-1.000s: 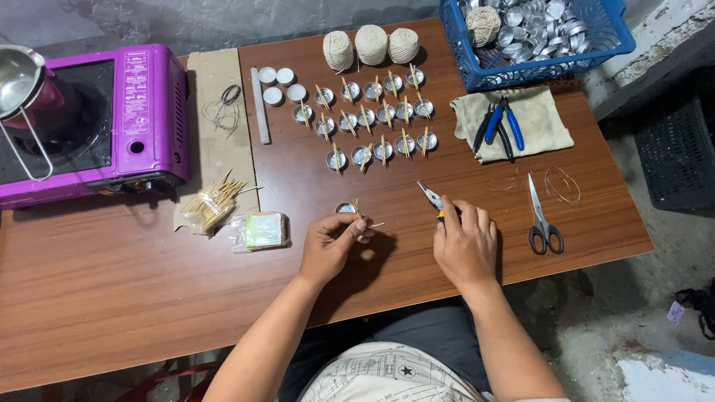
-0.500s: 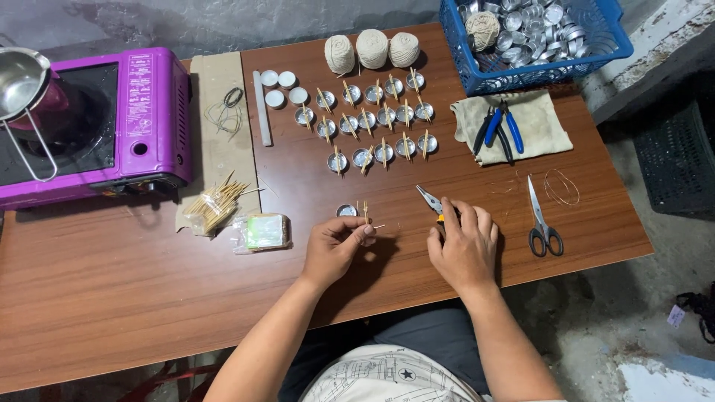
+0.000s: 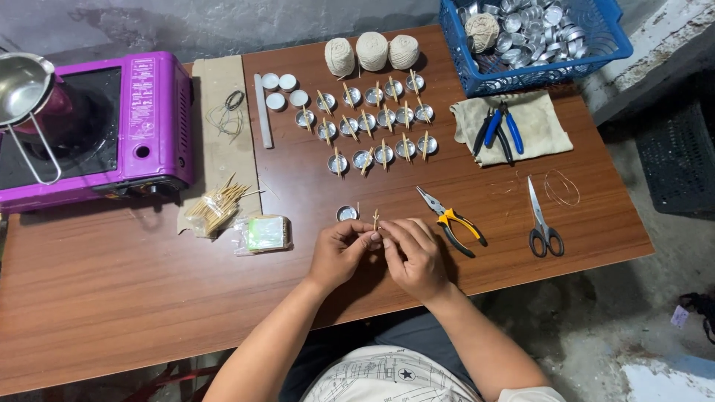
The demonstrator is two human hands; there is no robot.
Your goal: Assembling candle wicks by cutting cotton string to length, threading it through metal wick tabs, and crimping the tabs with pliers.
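My left hand (image 3: pixel 341 253) and my right hand (image 3: pixel 412 255) meet at the fingertips over the wooden table (image 3: pixel 112 290). Together they pinch a small wooden stick (image 3: pixel 375 220) that points up between them. A small empty metal cup (image 3: pixel 346 214) sits just beyond my left hand. Yellow-handled pliers (image 3: pixel 450 220) lie on the table right of my right hand. Further back stand rows of metal cups with sticks across them (image 3: pixel 372 128).
A purple stove (image 3: pixel 97 126) with a steel pan (image 3: pixel 22 89) is at the left. A bundle of sticks (image 3: pixel 216 208) and a small packet (image 3: pixel 264 234) lie near it. Scissors (image 3: pixel 541 219), blue pliers on a cloth (image 3: pixel 499 130), twine balls (image 3: pixel 371 52) and a blue basket (image 3: pixel 536 37) are behind.
My right hand put the yellow pliers down on the table and moved left to join my left hand on the small stick.
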